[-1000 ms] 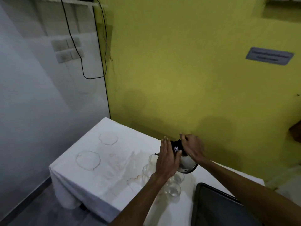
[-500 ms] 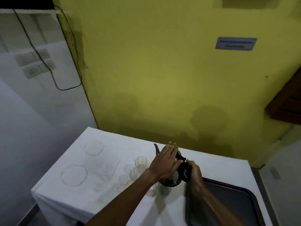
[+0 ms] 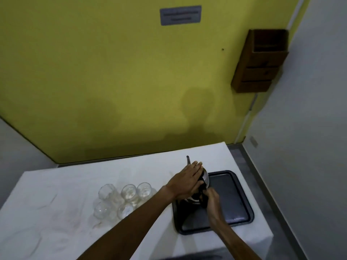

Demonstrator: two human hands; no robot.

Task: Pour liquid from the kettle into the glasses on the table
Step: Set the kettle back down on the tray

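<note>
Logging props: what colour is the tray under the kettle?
Dark grey, near black: the tray, clearest in the head view.

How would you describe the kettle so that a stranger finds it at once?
On the white table, look right to the dark tray. The kettle sits at the tray's left edge, the left hand flat on top, the right hand on its black handle. Unlike the clear glasses nearby, it is shiny metal with a thin spout.

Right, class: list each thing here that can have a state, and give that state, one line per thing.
kettle: upright over the tray's near-left part, not pouring.
left hand: flat on the kettle's top.
right hand: gripping the black handle.
glasses: five, clustered upright; fill unclear.
tray: flat on the table, holding only the kettle.
wall box: open on top.
</note>
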